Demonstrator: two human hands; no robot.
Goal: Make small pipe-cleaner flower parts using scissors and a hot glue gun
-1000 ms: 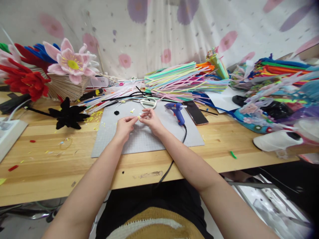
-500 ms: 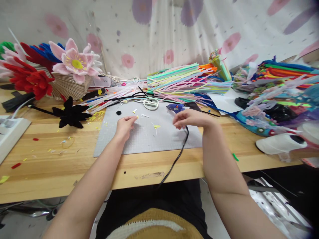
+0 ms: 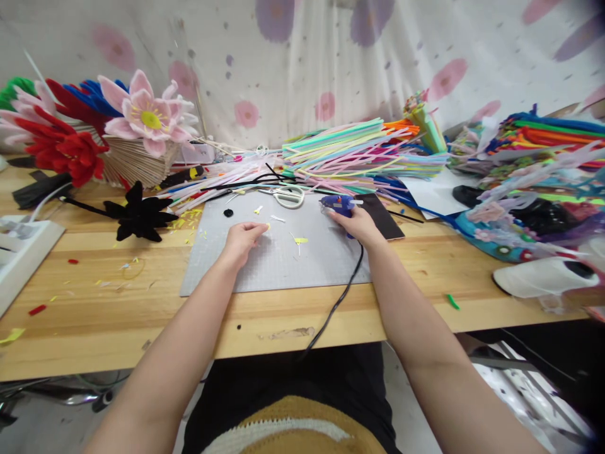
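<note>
My left hand [image 3: 244, 242] pinches a small yellow piece [image 3: 268, 226] over the left part of the grey cutting mat [image 3: 283, 271]. On the mat's right side, my right hand [image 3: 357, 226] has its fingers around the blue glue gun [image 3: 338, 203]; the palm hides its handle. A black cord [image 3: 338, 302] runs from it over the table's front edge. Between the hands lie a yellow strip [image 3: 301, 240] with a thin white stem and a small white piece [image 3: 278, 219]. White-handled scissors [image 3: 289, 197] rest at the mat's back edge, and a black disc [image 3: 228, 213] lies at its left.
Bundles of pastel pipe cleaners [image 3: 350, 151] lie behind the mat. To the left are a black fuzzy flower [image 3: 138, 212], pink and red flowers and a white power strip [image 3: 28, 258]. A white thread spool [image 3: 539, 276] lies at the right, near colourful craft pieces.
My right hand has moved onto the glue gun and closed around its handle, uncovering a black rectangle beside it. The view has shifted slightly; my left hand keeps its pinch.
</note>
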